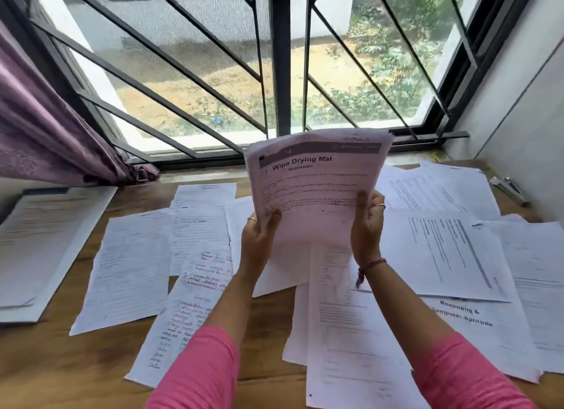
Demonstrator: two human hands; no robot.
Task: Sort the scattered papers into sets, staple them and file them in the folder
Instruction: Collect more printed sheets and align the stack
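Two hands, left hand and right hand, pinch the lower edges of a raised sheaf headed "Wipe Drying Mat", at twelve o'clock above the wooden table. Loose sheets crowd the tabletop; a stapler lies at two o'clock by the wall, a flat stack at nine.

sheaf body text: blurred | folder: cut off at left edge | stapler: small, blurred
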